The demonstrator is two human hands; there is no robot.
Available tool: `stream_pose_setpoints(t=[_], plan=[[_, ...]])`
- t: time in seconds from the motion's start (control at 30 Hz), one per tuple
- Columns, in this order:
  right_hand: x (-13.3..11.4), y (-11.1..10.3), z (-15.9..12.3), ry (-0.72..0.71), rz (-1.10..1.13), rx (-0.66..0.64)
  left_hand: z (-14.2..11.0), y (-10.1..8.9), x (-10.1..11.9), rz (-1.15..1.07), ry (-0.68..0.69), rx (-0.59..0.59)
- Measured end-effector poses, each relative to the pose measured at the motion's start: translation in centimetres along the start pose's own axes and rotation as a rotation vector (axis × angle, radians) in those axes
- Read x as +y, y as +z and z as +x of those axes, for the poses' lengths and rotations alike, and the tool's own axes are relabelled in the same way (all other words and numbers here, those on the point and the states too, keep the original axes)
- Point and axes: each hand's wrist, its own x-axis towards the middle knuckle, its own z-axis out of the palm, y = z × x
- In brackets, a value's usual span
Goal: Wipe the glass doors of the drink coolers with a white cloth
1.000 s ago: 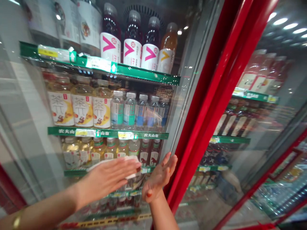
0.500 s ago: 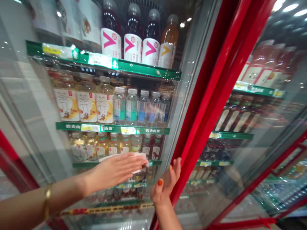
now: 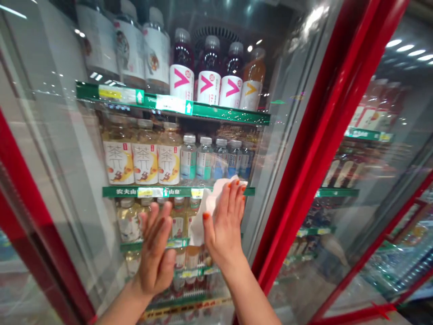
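A white sheet of tissue (image 3: 198, 225) lies against the glass door (image 3: 284, 113) of a drinks fridge. My right hand (image 3: 225, 225), with orange nails, holds the tissue to the glass under its outstretched fingers. Part of the sheet sticks out to the left of the thumb and above the fingertips. My left hand (image 3: 155, 257) is raised to the left of it, open and holding nothing, palm turned partly toward the right hand. Whether its fingertips touch the glass I cannot tell.
Behind the glass, bottles (image 3: 209, 83) stand on several shelves with green price strips (image 3: 216, 110). A red upright frame (image 3: 314, 135) runs slanting along the door's right side. Another glass-fronted fridge (image 3: 365, 176) stands beyond it, and a second red frame (image 3: 37, 225) edges the left.
The tissue has passed from under my left hand to under my right hand. My right hand has moved up onto the glass from the red frame; my left has drawn back. The view has shifted slightly.
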Motion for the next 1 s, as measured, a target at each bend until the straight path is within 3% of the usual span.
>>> stream_pose_setpoints(t=[0.07,0.13,0.2,0.27,0.33,0.4,0.47,0.53,0.63,0.7,0.73,0.8,0.87,0.9,0.93,1.0], plan=[[-1.8,1.2,2.2,0.091,-0.115,0.092,-0.5,-3.4,-3.3,0.209,-0.087,0.107],[-4.6,2.8,2.8,0.043,-0.146,0.117,-0.5,-5.8,-6.5,0.386,-0.155,0.116],[-6.5,4.3,1.4,-0.209,-0.150,0.042,-0.3,-6.6,-8.8,0.436,-0.155,0.068],[-5.8,4.8,-1.2,-0.425,-0.188,-0.035,-0.2,-6.2,-9.9,0.419,-0.129,0.042],[-2.4,3.9,-3.2,-0.348,-0.260,-0.002,-0.2,-5.3,-10.1,0.423,-0.111,0.060],[1.4,2.2,-3.3,-0.062,-0.326,0.128,-0.3,-4.6,-9.8,0.440,-0.094,0.067],[3.0,1.2,-1.5,0.146,-0.359,0.238,-0.4,-4.3,-9.5,0.441,-0.080,0.079],[1.2,1.7,0.3,0.164,-0.342,0.257,-0.5,-4.2,-9.6,0.429,-0.083,0.099],[-4.0,4.0,0.8,-0.115,-0.270,0.127,-0.5,-4.3,-9.9,0.417,-0.080,0.106],[-5.0,4.5,0.3,-0.278,-0.265,0.051,-0.6,-4.4,-10.0,0.419,-0.065,0.096],[-4.3,4.2,0.4,-0.264,-0.283,0.052,-0.6,-4.3,-10.0,0.420,-0.060,0.096],[-1.7,2.7,2.0,-0.046,-0.316,0.134,-0.5,-4.3,-9.9,0.415,-0.059,0.108],[-0.1,1.3,5.0,0.193,-0.311,0.252,-0.3,-4.2,-9.7,0.406,-0.058,0.133],[-0.3,0.9,6.6,0.228,-0.303,0.285,-0.2,-4.1,-9.6,0.404,-0.053,0.143],[-1.4,1.0,7.9,0.192,-0.297,0.289,-0.1,-4.1,-9.5,0.403,-0.045,0.149],[-4.9,1.8,8.8,-0.069,-0.290,0.194,0.1,-4.2,-9.5,0.401,-0.030,0.155]])
